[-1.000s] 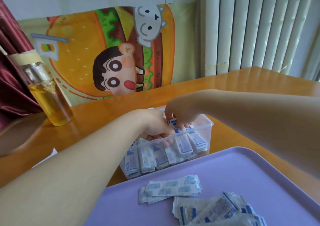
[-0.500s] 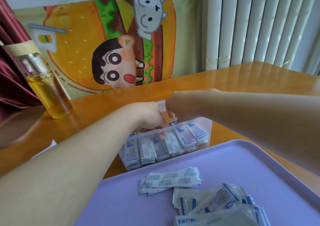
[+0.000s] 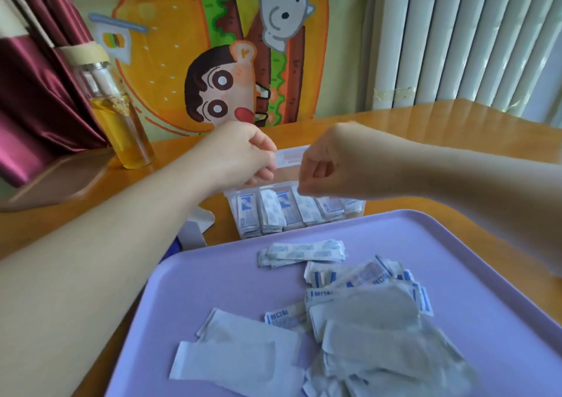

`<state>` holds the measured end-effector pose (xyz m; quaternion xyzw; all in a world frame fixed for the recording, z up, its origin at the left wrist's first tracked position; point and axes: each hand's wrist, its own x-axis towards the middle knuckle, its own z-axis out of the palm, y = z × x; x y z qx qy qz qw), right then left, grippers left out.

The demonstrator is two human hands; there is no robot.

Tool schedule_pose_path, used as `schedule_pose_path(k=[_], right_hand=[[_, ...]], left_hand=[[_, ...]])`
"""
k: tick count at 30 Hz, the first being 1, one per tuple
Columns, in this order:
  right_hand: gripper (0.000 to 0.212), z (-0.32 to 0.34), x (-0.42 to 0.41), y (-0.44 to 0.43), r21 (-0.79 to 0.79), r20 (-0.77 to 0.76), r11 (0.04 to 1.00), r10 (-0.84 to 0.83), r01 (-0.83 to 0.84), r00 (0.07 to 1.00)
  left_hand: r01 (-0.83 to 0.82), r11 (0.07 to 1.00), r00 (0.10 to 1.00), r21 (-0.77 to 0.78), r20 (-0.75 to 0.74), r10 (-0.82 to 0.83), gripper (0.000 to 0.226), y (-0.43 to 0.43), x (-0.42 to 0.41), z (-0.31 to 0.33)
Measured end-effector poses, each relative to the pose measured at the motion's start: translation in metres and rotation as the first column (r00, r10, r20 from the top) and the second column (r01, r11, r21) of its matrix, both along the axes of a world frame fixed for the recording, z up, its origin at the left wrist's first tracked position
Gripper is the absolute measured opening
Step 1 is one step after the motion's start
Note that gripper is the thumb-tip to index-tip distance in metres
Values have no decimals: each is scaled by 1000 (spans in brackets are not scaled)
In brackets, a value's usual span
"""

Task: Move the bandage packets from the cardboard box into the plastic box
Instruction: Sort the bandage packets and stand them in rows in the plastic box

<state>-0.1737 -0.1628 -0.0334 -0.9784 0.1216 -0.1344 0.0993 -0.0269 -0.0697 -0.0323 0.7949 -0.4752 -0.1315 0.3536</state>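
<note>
Moved: your left hand and right hand have risen out of the plastic box and are now above it.
Left hand: fingers curled beside the clear lid; you can't tell whether it grips anything.
Right hand: a fist, nothing seen inside.
Bandage packets: upright row in the plastic box, beyond the tray's far edge; others loose on the tray.
</note>
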Motion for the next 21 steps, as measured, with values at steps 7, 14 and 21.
schedule_pose_path(k=[7, 14, 21], right_hand=[[36, -45, -1, 17, -123, -490, 992, -31, -34, 871], [35, -51, 8, 21, -85, -500, 996, -19, -28, 866], [39, -46, 11, 22, -20, -556, 1000, -21, 12, 831]], left_hand=[[103, 987, 995, 124, 0, -104, 15, 54, -19, -21], [83, 948, 935, 306, 306, -181, 28, 56, -29, -62], [85, 937, 895, 339, 387, -221, 39, 46, -32, -83]])
